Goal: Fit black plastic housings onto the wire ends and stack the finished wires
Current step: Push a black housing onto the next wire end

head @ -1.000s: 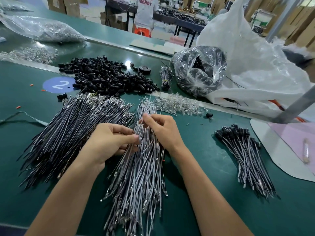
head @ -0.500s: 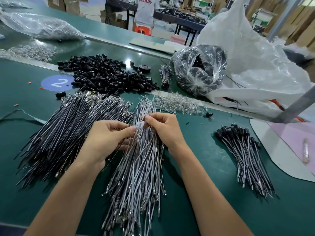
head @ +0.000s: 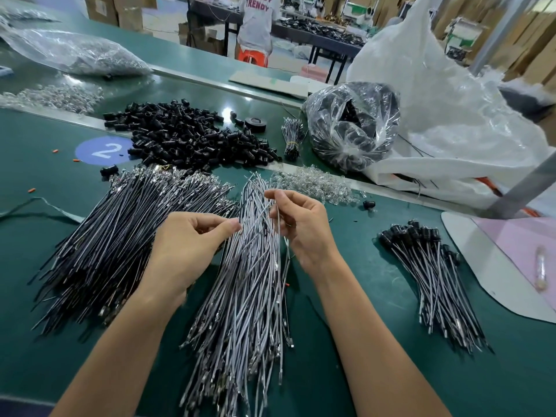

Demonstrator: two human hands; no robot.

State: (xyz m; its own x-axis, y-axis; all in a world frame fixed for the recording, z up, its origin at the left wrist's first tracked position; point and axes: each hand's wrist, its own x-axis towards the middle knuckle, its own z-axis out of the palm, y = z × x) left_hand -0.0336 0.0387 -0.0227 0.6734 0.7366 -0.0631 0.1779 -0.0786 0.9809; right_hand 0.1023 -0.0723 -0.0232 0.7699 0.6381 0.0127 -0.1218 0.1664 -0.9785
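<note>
Grey wires (head: pixel 240 281) pinched by both curled hands (head: pixel 186 245) (head: pixel 304 227).

housings (head: pixel 192 136) behind wires (head: pixel 243 266), finished wires (head: pixel 436 278) right

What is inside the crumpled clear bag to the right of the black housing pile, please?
Through the clear bag, black contents show, bunched in clumps. Glare and creases in the plastic hide exactly what they are, and whatever lies deeper is covered.

Black housings (head: pixel 192 136) heaped at rear; grey wires (head: pixel 249 266) fanned centrally; finished wires (head: pixel 433 275) stacked right, housing ends rearward
</note>
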